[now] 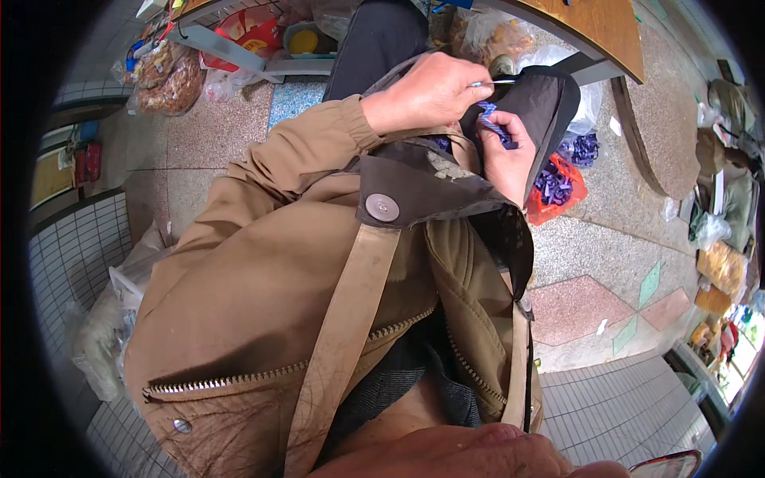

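Note:
My left hand is above my lap, its fingers pinched on a thin, pale, slender tool; its kind is too small to tell. Just below and to the right, my right hand is closed on a blue-and-white striped ribbon, which stands up from its fingers. The tool's thin end passes above the ribbon, and I cannot tell if they touch. A dark apron with tan straps hangs over my brown jacket and partly hides my lap and right wrist.
Right of my knee, a red plastic bag holds dark blue-purple strips, with another pile of strips beside it. A wooden table stands ahead. A bulging clear bag and a red basin are at far left.

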Available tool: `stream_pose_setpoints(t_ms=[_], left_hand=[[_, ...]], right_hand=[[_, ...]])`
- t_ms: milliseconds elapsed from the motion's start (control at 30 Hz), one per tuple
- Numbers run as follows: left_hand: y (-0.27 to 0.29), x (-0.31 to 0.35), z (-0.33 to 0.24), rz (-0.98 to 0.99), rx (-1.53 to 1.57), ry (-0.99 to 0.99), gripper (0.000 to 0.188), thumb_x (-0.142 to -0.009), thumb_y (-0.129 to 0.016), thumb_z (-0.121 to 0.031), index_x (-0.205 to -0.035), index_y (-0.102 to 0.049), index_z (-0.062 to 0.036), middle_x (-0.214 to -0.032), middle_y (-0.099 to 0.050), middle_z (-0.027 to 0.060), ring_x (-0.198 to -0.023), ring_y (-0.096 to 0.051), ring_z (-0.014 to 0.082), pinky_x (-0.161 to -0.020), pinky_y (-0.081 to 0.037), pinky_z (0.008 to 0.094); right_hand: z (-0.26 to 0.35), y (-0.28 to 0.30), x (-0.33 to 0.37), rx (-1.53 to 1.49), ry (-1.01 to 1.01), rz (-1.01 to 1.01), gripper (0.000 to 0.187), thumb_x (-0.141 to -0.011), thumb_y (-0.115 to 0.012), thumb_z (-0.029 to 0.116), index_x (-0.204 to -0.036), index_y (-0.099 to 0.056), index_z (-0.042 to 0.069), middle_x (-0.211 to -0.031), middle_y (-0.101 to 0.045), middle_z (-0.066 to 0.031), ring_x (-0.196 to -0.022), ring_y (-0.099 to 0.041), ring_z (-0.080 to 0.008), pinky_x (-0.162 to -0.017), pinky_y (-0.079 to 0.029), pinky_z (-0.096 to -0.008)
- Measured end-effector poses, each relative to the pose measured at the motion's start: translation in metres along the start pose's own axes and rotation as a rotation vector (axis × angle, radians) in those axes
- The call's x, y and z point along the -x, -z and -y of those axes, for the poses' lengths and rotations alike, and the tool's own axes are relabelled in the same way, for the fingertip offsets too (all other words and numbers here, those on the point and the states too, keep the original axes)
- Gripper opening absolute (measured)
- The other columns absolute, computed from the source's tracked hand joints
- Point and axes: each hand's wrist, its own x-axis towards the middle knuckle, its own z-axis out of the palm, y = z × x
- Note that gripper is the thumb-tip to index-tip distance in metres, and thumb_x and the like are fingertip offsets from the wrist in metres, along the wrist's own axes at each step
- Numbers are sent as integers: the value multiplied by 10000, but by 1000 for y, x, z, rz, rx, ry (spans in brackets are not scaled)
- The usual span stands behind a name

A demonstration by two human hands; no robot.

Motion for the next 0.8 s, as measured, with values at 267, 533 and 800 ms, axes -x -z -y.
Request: stream_pose_setpoints(t_ms=[267, 533, 800], left_hand=[[-11, 13, 9, 220, 904, 704, 165, -902, -636, -186, -867, -570, -39, -701, -508, -40, -532, -441, 31, -550, -433, 212], [-9, 20, 17, 232, 1261, 742, 183, -895, -643, -185, -957, -558, -35, -714, -516, -25, -477, -331, 2, -432, -275, 160], [-11, 21, 18, 262, 1234, 747, 172, -896, -640, -192, -937, -556, -48, -714, -580, 7, -477, -351, -3, -422, -247, 161]], right_hand=[[5, 1, -1, -9, 70, -135, 96, -846, -604, -17, -938, -623, 5, -797, -621, -9, -706, -543, -60, -651, -444, -198], [14, 19, -2, -641, -342, 74, 202, -926, -570, 126, -1087, -595, 7, -770, -593, -29, -478, -409, -39, -403, -293, -186], [13, 20, -1, -893, -416, 299, 236, -938, -567, 184, -1093, -577, 6, -864, -604, -45, -490, -425, -54, -420, -312, -185]])
